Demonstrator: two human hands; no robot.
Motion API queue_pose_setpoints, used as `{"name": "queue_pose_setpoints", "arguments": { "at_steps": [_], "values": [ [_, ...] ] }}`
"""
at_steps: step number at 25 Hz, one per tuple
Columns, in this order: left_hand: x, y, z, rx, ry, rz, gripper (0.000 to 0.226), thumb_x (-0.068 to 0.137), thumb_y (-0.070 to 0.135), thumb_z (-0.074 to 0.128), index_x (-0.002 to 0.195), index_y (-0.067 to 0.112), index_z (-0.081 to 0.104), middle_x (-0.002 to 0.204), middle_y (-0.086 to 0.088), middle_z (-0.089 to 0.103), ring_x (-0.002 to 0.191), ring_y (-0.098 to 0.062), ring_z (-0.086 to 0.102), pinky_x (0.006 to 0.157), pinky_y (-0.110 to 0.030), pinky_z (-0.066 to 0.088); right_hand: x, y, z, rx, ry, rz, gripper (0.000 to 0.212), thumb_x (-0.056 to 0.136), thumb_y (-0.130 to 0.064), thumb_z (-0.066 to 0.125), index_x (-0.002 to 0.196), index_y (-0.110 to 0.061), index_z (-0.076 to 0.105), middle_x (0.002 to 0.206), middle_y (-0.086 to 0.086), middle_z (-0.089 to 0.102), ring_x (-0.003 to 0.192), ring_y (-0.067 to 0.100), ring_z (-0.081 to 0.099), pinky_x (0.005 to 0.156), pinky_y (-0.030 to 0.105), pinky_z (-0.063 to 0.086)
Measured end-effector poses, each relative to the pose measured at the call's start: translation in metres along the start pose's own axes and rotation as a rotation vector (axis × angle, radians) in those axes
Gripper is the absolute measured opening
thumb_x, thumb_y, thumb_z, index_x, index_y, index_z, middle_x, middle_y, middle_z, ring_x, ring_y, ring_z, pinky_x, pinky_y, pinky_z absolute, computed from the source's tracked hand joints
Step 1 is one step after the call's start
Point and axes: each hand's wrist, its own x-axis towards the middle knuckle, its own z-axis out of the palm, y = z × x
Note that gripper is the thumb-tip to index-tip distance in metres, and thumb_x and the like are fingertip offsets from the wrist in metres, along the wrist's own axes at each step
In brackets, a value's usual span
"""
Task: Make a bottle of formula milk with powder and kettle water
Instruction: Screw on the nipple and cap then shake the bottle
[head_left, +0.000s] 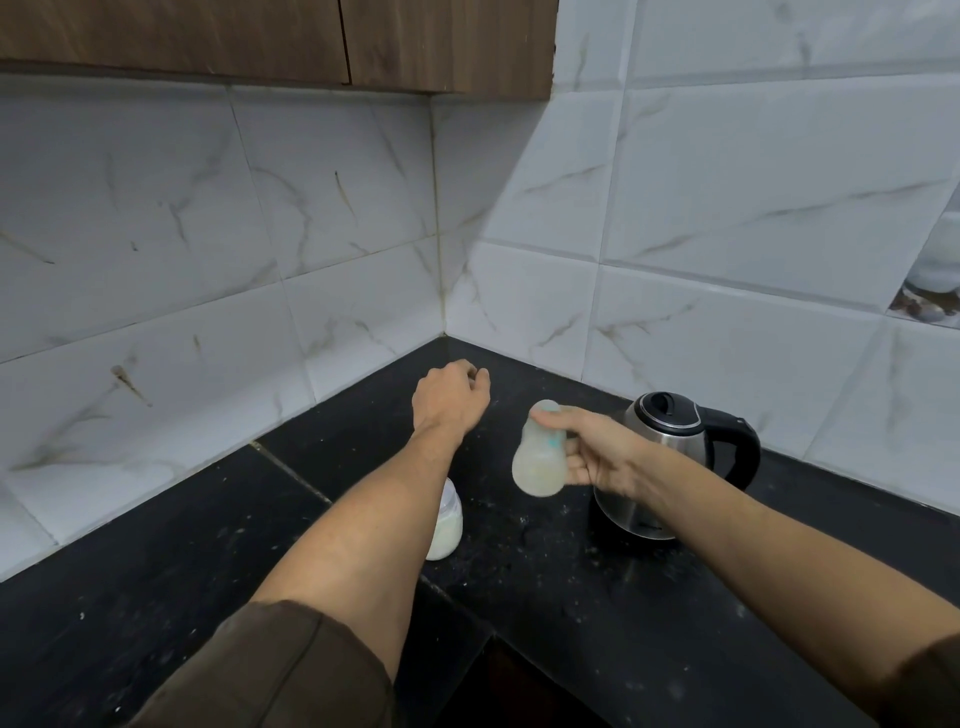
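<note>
My right hand (597, 452) grips a small clear baby bottle (537, 462) with milky liquid inside. It is held in the air above the black counter (208, 545), and its outline is blurred. My left hand (449, 400) reaches toward the back corner of the counter with its fingers curled downward; what lies under them is hidden. A clear jar of pale powder (447, 525) stands on the counter, partly covered by my left forearm. The steel kettle (670, 457) with a black lid and handle stands behind my right hand.
White marble-pattern tiled walls (311, 234) meet in a corner behind the counter. Brown wooden cupboards (260, 36) hang above. The counter's front edge steps inward near the bottom middle, and pale specks are scattered on its surface.
</note>
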Motion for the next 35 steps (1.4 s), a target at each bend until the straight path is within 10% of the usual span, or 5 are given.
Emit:
{"name": "queue_pose_setpoints", "arguments": {
  "at_steps": [14, 22, 26, 31, 35],
  "values": [
    [0.004, -0.008, 0.000, 0.011, 0.004, -0.005, 0.037, 0.105, 0.042, 0.048, 0.121, 0.019, 0.072, 0.096, 0.001, 0.076, 0.093, -0.021, 0.068, 0.074, -0.031, 0.045, 0.009, 0.000, 0.005, 0.050, 0.056, 0.048, 0.053, 0.087, -0.037, 0.083, 0.127, -0.008, 0.065, 0.094, 0.017, 0.079, 0.067, 0.024, 0.079, 0.052, 0.031, 0.061],
    [0.006, -0.012, 0.002, 0.020, -0.004, -0.013, 0.037, 0.105, 0.043, 0.047, 0.120, 0.019, 0.072, 0.097, 0.001, 0.076, 0.094, -0.022, 0.069, 0.075, -0.031, 0.045, 0.005, -0.023, 0.007, 0.391, 0.168, -0.407, 0.078, 0.090, -0.029, 0.082, 0.155, -0.035, 0.038, 0.130, 0.011, 0.072, 0.104, 0.030, 0.078, 0.078, 0.043, 0.064],
    [0.007, -0.012, 0.003, 0.031, -0.014, -0.015, 0.037, 0.105, 0.043, 0.048, 0.121, 0.018, 0.071, 0.098, 0.000, 0.075, 0.084, -0.015, 0.062, 0.073, -0.030, 0.045, -0.014, -0.016, 0.009, 0.003, -0.061, -0.499, 0.087, 0.082, -0.028, 0.084, 0.156, -0.041, 0.039, 0.123, 0.012, 0.074, 0.109, 0.028, 0.075, 0.086, 0.046, 0.063],
    [0.009, -0.013, 0.002, 0.020, -0.009, -0.016, 0.038, 0.105, 0.043, 0.047, 0.121, 0.019, 0.072, 0.097, 0.001, 0.076, 0.096, -0.023, 0.069, 0.075, -0.031, 0.046, -0.003, -0.021, 0.010, 0.260, 0.127, -0.540, 0.089, 0.087, -0.024, 0.083, 0.160, -0.039, 0.034, 0.118, 0.003, 0.076, 0.111, 0.030, 0.075, 0.086, 0.047, 0.064],
    [0.012, -0.014, 0.005, 0.021, -0.014, -0.011, 0.038, 0.105, 0.044, 0.047, 0.121, 0.018, 0.071, 0.099, 0.001, 0.075, 0.094, -0.021, 0.069, 0.074, -0.032, 0.048, -0.010, -0.013, 0.012, -0.001, -0.041, -0.483, 0.089, 0.081, -0.028, 0.085, 0.155, -0.041, 0.038, 0.115, 0.010, 0.077, 0.108, 0.028, 0.076, 0.082, 0.044, 0.064]
  ]
}}
